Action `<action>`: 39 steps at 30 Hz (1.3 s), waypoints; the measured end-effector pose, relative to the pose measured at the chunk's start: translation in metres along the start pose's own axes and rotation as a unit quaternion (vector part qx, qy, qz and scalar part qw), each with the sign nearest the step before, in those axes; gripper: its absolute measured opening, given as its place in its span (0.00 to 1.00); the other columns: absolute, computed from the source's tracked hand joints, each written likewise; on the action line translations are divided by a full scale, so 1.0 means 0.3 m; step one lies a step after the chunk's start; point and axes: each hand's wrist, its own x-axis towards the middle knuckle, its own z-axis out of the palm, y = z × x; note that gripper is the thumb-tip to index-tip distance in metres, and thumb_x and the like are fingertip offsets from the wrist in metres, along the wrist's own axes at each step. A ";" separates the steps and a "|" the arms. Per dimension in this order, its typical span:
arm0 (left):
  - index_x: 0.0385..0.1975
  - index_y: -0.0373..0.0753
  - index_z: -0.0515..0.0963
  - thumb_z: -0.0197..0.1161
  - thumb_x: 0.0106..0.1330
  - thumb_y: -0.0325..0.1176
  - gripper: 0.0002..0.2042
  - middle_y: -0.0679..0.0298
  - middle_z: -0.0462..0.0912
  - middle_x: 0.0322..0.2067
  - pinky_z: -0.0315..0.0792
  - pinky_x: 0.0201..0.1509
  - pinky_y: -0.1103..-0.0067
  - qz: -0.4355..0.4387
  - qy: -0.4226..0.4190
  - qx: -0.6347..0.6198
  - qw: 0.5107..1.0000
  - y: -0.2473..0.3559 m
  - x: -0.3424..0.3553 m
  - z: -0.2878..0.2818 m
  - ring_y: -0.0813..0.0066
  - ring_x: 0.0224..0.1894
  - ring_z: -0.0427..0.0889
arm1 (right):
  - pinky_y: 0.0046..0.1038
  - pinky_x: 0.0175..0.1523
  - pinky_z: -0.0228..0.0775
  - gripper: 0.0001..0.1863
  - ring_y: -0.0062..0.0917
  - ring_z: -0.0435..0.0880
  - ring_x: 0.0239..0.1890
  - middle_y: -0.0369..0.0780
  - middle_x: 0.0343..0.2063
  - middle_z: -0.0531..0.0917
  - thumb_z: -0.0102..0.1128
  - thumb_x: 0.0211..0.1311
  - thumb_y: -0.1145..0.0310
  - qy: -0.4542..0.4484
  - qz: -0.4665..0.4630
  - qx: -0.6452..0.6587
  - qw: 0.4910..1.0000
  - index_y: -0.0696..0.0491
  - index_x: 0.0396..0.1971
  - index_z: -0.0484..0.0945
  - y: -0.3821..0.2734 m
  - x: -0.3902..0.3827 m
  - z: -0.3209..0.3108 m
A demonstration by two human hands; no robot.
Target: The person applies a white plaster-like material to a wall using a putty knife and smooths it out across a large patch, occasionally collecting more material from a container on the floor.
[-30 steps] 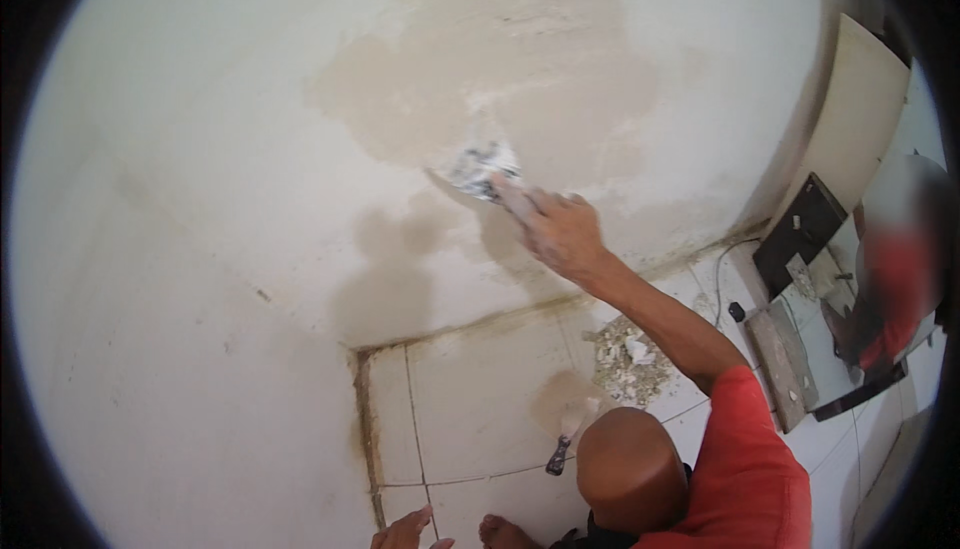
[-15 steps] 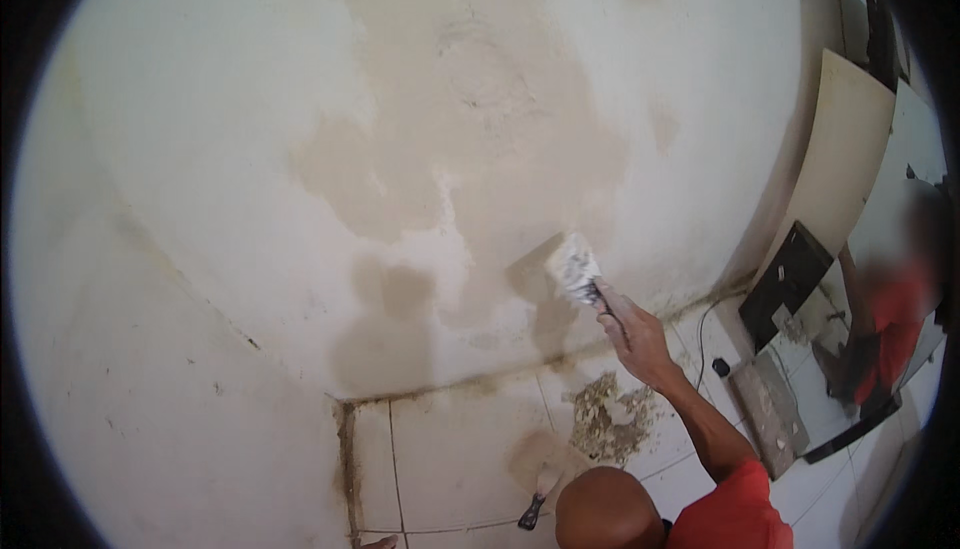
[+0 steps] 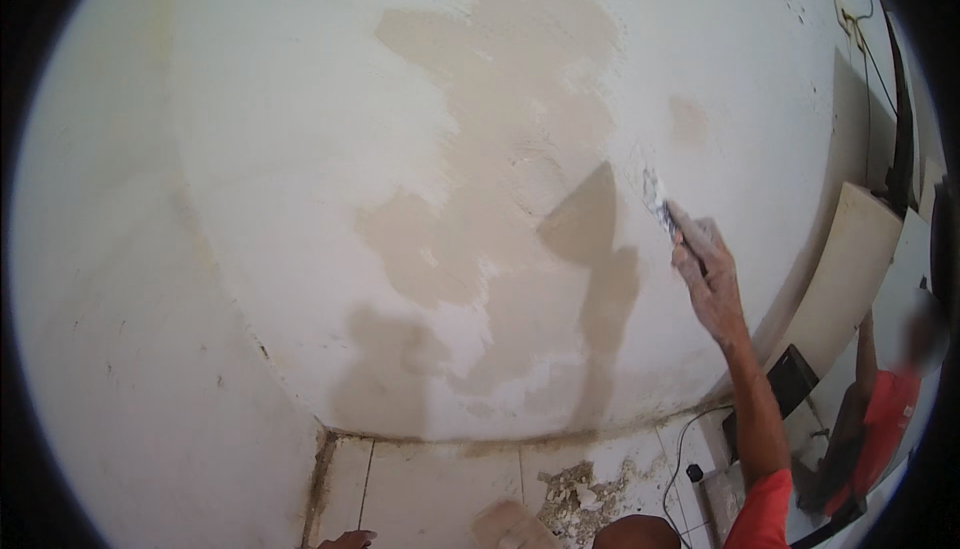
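In my right hand (image 3: 708,279) is the handle of a putty knife (image 3: 656,197), gripped with closed fingers. Its wide blade is smeared with white filler and lies against or very near the white wall (image 3: 300,149), just right of a large beige filled patch (image 3: 540,129). The blade's shadow falls on that patch. Only the fingertips of my left hand (image 3: 348,540) show at the lower edge, low in front of the floor tiles, so its grip is hidden. A tan flat piece (image 3: 515,524) lies on the floor nearby, cut off by the frame.
Crumbled debris (image 3: 580,499) lies on the tiled floor (image 3: 430,489) at the wall's foot. A black cable (image 3: 680,449) runs over the tiles. To the right stand a dark panel (image 3: 790,379), a leaning beige board (image 3: 840,269) and a mirror (image 3: 895,339) reflecting a person in red.
My right hand has moved the putty knife up and to the right, off the lower patch. The view has shifted upward; the second putty knife on the floor has left the picture.
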 end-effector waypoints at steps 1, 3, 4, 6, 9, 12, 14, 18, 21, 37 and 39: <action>0.60 0.36 0.72 0.60 0.71 0.44 0.23 0.47 0.82 0.51 0.74 0.58 0.65 0.000 0.001 -0.005 1.000 -0.001 0.015 0.001 0.50 0.53 0.81 | 0.22 0.44 0.66 0.26 0.21 0.68 0.38 0.35 0.38 0.70 0.54 0.74 0.63 -0.002 -0.004 -0.001 1.000 0.56 0.68 0.69 -0.021 0.059 -0.011; 0.60 0.36 0.72 0.61 0.70 0.44 0.24 0.47 0.82 0.51 0.74 0.57 0.65 0.034 -0.006 -0.007 0.999 -0.001 0.044 0.006 0.50 0.52 0.82 | 0.26 0.46 0.70 0.28 0.26 0.72 0.38 0.39 0.38 0.73 0.55 0.68 0.80 0.036 -0.089 -0.122 0.988 0.46 0.67 0.72 -0.047 0.198 -0.037; 0.60 0.36 0.72 0.61 0.70 0.44 0.24 0.47 0.82 0.51 0.74 0.57 0.65 0.036 -0.007 -0.010 0.999 -0.008 0.063 0.009 0.50 0.52 0.82 | 0.27 0.47 0.72 0.30 0.28 0.74 0.40 0.40 0.39 0.74 0.56 0.67 0.81 0.048 -0.136 -0.156 0.977 0.42 0.67 0.73 -0.046 0.279 -0.056; 0.60 0.35 0.72 0.61 0.70 0.43 0.24 0.46 0.83 0.51 0.75 0.56 0.65 -0.002 -0.029 -0.028 0.999 -0.028 0.091 0.018 0.51 0.52 0.82 | 0.31 0.48 0.75 0.31 0.30 0.76 0.42 0.40 0.42 0.75 0.56 0.66 0.81 0.074 -0.205 -0.222 0.950 0.35 0.66 0.74 -0.060 0.454 -0.086; 0.61 0.36 0.72 0.61 0.70 0.43 0.24 0.45 0.81 0.52 0.74 0.58 0.65 -0.019 -0.052 -0.034 0.998 -0.014 0.149 0.019 0.51 0.54 0.81 | 0.31 0.52 0.79 0.30 0.30 0.77 0.44 0.37 0.44 0.76 0.57 0.66 0.78 0.119 -0.303 -0.313 0.892 0.30 0.64 0.75 -0.115 0.710 -0.131; 0.62 0.38 0.72 0.61 0.70 0.43 0.24 0.43 0.80 0.55 0.73 0.60 0.65 -0.018 -0.051 -0.021 0.998 -0.021 0.191 0.027 0.51 0.57 0.80 | 0.27 0.58 0.80 0.30 0.28 0.77 0.46 0.35 0.44 0.76 0.57 0.66 0.78 0.117 -0.342 -0.343 0.867 0.29 0.63 0.75 -0.139 0.906 -0.132; 0.63 0.39 0.71 0.61 0.71 0.43 0.24 0.45 0.79 0.56 0.72 0.62 0.65 -0.041 -0.060 -0.034 0.997 0.006 0.193 0.016 0.52 0.58 0.79 | 0.30 0.57 0.79 0.31 0.28 0.76 0.46 0.36 0.43 0.75 0.57 0.66 0.79 0.111 -0.352 -0.340 0.865 0.32 0.64 0.74 -0.100 0.983 -0.117; 0.64 0.41 0.71 0.60 0.72 0.42 0.23 0.51 0.79 0.59 0.71 0.65 0.66 -0.110 -0.044 -0.055 0.991 0.072 0.131 0.012 0.53 0.61 0.77 | 0.25 0.62 0.80 0.34 0.27 0.80 0.46 0.36 0.44 0.78 0.56 0.64 0.81 0.119 -0.223 -0.460 0.851 0.29 0.64 0.74 -0.106 0.976 -0.099; 0.64 0.42 0.71 0.59 0.73 0.41 0.22 0.54 0.78 0.60 0.70 0.66 0.67 -0.103 -0.063 -0.042 0.992 0.127 0.108 0.012 0.54 0.61 0.77 | 0.24 0.60 0.81 0.34 0.27 0.81 0.45 0.36 0.44 0.78 0.56 0.63 0.81 0.131 -0.293 -0.497 0.806 0.30 0.65 0.72 -0.009 0.990 -0.226; 0.59 0.38 0.74 0.65 0.67 0.39 0.23 0.53 0.79 0.56 0.73 0.60 0.65 0.199 -0.045 0.053 0.978 0.253 0.020 -0.175 0.53 0.54 0.80 | 0.32 0.39 0.74 0.23 0.25 0.74 0.31 0.41 0.34 0.74 0.55 0.71 0.71 0.036 -0.061 -0.394 0.916 0.47 0.65 0.74 -0.045 0.332 -0.290; 0.58 0.42 0.76 0.70 0.63 0.41 0.24 0.55 0.82 0.54 0.74 0.60 0.64 0.233 -0.019 0.111 0.966 0.318 0.043 -0.313 0.55 0.54 0.81 | 0.32 0.40 0.73 0.23 0.25 0.74 0.31 0.40 0.33 0.74 0.55 0.71 0.71 0.081 -0.086 -0.375 0.919 0.46 0.65 0.75 -0.065 0.372 -0.254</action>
